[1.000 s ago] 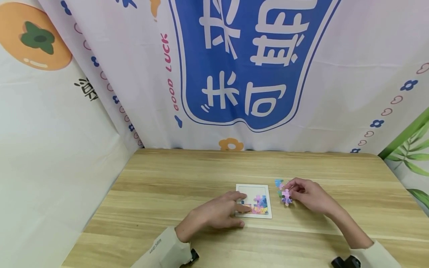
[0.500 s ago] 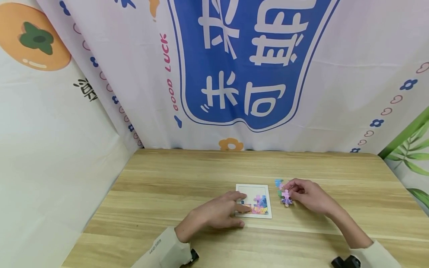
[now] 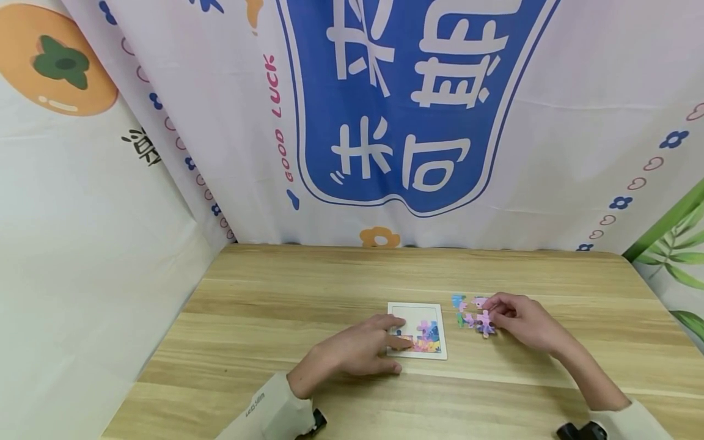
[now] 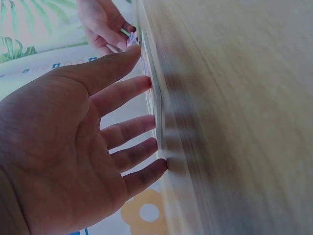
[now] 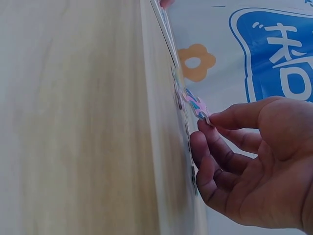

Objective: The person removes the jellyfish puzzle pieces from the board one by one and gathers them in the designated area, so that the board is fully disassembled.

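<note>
A white puzzle board (image 3: 416,312) lies on the wooden table (image 3: 308,293), with a few coloured pieces fitted along its near edge. My left hand (image 3: 360,351) rests flat on the board's left side, fingers straight (image 4: 132,132). To the right of the board lie several loose pastel puzzle pieces (image 3: 464,310). My right hand (image 3: 519,321) pinches a pink-purple piece (image 3: 485,324) between thumb and forefinger, lifted slightly off the table; the same puzzle piece (image 5: 197,106) shows in the right wrist view at the fingertips.
A printed cloth backdrop (image 3: 385,110) hangs behind the table and along both sides. The table's far edge meets the cloth. Bare wood lies to the left of the board and in front of both hands.
My right hand has shifted a little to the right with the pink-purple piece. More loose pieces now show beside it. The left hand has stayed put.
</note>
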Motion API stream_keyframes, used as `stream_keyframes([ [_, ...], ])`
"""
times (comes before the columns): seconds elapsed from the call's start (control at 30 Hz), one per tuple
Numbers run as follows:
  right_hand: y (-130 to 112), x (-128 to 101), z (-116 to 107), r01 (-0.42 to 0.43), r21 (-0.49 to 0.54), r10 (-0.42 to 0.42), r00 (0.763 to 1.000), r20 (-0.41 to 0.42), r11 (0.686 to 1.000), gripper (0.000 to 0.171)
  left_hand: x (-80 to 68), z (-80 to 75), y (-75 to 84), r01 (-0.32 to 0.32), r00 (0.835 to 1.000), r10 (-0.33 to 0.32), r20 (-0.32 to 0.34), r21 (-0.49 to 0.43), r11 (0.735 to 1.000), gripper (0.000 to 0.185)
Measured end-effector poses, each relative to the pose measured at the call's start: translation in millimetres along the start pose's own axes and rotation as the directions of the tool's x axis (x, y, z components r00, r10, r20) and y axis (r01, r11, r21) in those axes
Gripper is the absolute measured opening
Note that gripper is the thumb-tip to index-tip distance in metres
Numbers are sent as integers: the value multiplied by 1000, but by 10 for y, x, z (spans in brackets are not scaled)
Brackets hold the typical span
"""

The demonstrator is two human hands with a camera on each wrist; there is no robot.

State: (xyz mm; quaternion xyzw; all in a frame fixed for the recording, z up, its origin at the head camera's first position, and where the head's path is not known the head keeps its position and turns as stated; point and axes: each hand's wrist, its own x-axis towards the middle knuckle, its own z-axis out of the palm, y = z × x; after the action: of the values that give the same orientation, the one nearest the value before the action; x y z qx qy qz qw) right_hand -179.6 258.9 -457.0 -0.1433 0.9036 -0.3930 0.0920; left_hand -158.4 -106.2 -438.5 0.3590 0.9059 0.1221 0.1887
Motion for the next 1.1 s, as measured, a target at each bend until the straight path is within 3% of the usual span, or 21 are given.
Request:
stream_keyframes([
  [0.43,81,-34,-68,8,-35,-8,1000,-9,999,16,-21,-11,3,3,1000,-3,1,-7,1000,50],
  [0.8,49,-6,-24,11,-123,-17,999,-46,992,14,-2,0,6,-6,1000,6,-3,6,1000,51],
  [1.1,31,10,-26,7,-127,-10,1000,-21,992,19,-2,-3,10,-5,1000,5,-2,3,1000,50],
])
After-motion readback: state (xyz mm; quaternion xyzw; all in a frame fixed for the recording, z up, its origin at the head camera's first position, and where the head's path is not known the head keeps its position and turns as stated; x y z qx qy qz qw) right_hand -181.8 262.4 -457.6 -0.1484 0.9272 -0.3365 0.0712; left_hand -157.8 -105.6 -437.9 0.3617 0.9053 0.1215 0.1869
